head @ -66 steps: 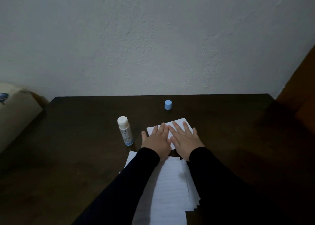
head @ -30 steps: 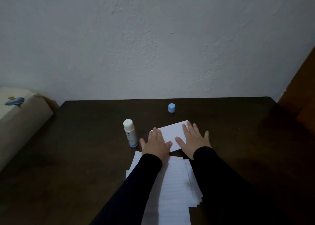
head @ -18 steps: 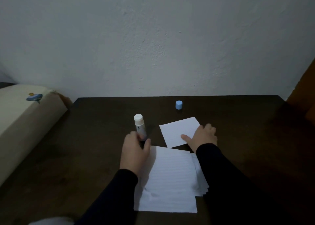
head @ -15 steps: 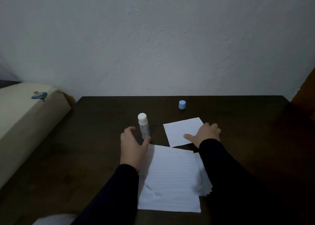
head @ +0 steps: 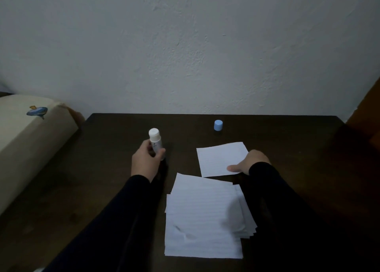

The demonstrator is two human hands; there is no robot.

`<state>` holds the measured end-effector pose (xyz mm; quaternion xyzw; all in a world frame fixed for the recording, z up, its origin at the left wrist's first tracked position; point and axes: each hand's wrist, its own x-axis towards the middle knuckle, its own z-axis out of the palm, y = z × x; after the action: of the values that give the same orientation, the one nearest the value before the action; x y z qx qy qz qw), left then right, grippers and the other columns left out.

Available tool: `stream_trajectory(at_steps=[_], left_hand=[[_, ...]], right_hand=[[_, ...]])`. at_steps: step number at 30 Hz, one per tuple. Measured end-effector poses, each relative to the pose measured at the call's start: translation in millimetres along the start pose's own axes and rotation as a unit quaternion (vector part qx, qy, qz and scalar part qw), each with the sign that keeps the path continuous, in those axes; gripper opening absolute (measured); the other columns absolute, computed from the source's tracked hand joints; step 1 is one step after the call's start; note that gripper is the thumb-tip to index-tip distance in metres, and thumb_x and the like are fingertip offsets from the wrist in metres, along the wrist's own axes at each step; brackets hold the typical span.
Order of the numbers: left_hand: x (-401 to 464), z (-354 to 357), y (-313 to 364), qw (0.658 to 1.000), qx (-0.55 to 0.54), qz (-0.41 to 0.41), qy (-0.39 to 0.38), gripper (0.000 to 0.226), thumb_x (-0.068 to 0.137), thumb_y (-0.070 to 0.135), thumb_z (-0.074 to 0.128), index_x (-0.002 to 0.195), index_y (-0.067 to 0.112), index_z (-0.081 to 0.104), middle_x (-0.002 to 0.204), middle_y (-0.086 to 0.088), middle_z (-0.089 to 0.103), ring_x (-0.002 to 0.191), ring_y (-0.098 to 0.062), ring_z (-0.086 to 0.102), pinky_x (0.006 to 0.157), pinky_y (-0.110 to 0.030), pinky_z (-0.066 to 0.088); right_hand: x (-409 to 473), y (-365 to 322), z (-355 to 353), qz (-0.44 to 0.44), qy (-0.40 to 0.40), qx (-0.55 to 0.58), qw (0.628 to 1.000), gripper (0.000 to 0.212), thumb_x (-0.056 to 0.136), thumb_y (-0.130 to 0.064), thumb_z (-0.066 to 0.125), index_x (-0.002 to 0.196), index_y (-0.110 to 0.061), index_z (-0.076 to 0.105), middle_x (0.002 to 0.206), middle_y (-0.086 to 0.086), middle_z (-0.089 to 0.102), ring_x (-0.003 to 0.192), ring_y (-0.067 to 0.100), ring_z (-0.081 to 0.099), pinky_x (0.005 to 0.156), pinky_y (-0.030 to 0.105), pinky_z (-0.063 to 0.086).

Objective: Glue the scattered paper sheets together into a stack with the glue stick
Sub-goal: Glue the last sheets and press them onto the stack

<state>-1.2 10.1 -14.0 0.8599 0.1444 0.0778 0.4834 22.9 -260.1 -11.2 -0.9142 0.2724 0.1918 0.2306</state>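
View from the head camera over a dark wooden counter (head: pixel 287 148) set against a plain wall. The left hand (head: pixel 145 162) wraps its fingers and thumb round the lower body of the upright glue stick (head: pixel 155 143), whose white top faces up; the grip looks suited to lifting the stick and turning it down onto paper. The stick's blue cap (head: pixel 218 125) stands apart near the back edge of the counter, probably left off so that glue can be applied repeatedly. The right hand (head: pixel 249 164) rests on the near right corner of a small paper sheet (head: pixel 220 158), thumb lying flat on the paper and the other fingers loosely bent, apparently pinning the sheet so that it does not slide under the stick. Just in front of it, towards the person, lies a loose pile of lined sheets (head: pixel 203 218), edges fanned at the right, seemingly the supply yet to be glued. A cream cushion (head: pixel 26 140) with a small blue motif sits beside the counter at left. Dark marks show on the glue stick's label, but they are too small to read; no other writing is legible.
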Motion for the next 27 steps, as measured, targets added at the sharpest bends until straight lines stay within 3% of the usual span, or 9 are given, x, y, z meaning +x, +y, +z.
stream_trajectory(at_steps=[4,8,12,15,19,22,27], left_hand=[[3.7,-1.7,-2.9,1.000,0.009,0.006,-0.009,0.049,0.088,0.026,0.067,0.133,0.018,0.049,0.129,-0.003,0.057,0.106,-0.009,0.052,0.094,-0.029,0.041],[-1.2,-1.2,-8.3,1.000,0.002,-0.015,-0.024,0.065,0.084,0.030,0.072,0.140,0.017,0.042,0.134,-0.001,0.055,0.117,-0.016,0.053,0.097,-0.032,0.043],[-15.9,-4.3,-12.8,0.999,0.033,-0.039,0.007,0.076,0.081,0.035,0.074,0.144,0.019,0.035,0.133,-0.004,0.051,0.110,-0.016,0.054,0.095,-0.036,0.049],[-28.7,-16.1,-8.6,0.998,0.056,-0.031,0.004,0.052,0.087,0.036,0.067,0.132,0.023,0.045,0.111,0.002,0.056,0.093,-0.009,0.055,0.082,-0.030,0.050],[-48.7,-30.6,1.1,1.000,0.010,-0.003,-0.019,0.007,0.092,0.035,0.059,0.098,0.032,0.059,0.094,0.009,0.062,0.088,-0.007,0.058,0.075,-0.027,0.048],[-62.8,-32.4,10.4,1.000,-0.002,0.020,-0.023,0.005,0.093,0.036,0.056,0.096,0.033,0.060,0.091,0.010,0.063,0.086,-0.005,0.059,0.076,-0.027,0.049],[-78.8,-15.3,8.7,0.984,0.105,0.128,-0.064,0.011,0.090,0.040,0.059,0.093,0.030,0.064,0.092,0.012,0.059,0.088,-0.005,0.056,0.080,-0.027,0.049]], right_hand=[[2.8,0.3,5.3,-0.002,0.013,0.016,1.000,0.078,0.067,-0.051,0.081,0.124,-0.009,0.049,0.127,0.011,0.054,0.118,0.028,0.051,0.100,0.043,0.045],[-6.4,1.6,9.5,-0.066,0.064,0.165,0.982,0.046,0.089,-0.026,0.066,0.128,-0.009,0.048,0.131,0.011,0.053,0.123,0.028,0.049,0.105,0.043,0.040],[-36.1,5.0,-1.5,-0.157,0.109,0.305,0.933,0.029,0.101,-0.020,0.045,0.127,-0.008,0.049,0.125,0.008,0.055,0.119,0.022,0.051,0.091,0.032,0.041],[-66.8,2.5,-12.7,-0.221,0.113,0.352,0.902,0.027,0.103,-0.022,0.040,0.122,-0.007,0.052,0.106,0.000,0.053,0.105,0.016,0.052,0.083,0.028,0.040],[-99.8,11.4,-7.5,-0.220,0.039,0.356,0.908,0.017,0.098,-0.022,0.051,0.106,-0.010,0.061,0.100,0.000,0.062,0.098,0.017,0.059,0.084,0.033,0.048],[-117.1,21.0,15.5,-0.179,-0.015,0.309,0.934,0.021,0.094,-0.026,0.058,0.092,-0.007,0.064,0.092,0.006,0.068,0.088,0.021,0.064,0.085,0.040,0.053],[-137.0,36.4,45.7,-0.186,-0.027,0.160,0.969,0.025,0.095,-0.028,0.058,0.071,-0.020,0.055,0.073,-0.004,0.056,0.069,0.011,0.053,0.061,0.023,0.041]])
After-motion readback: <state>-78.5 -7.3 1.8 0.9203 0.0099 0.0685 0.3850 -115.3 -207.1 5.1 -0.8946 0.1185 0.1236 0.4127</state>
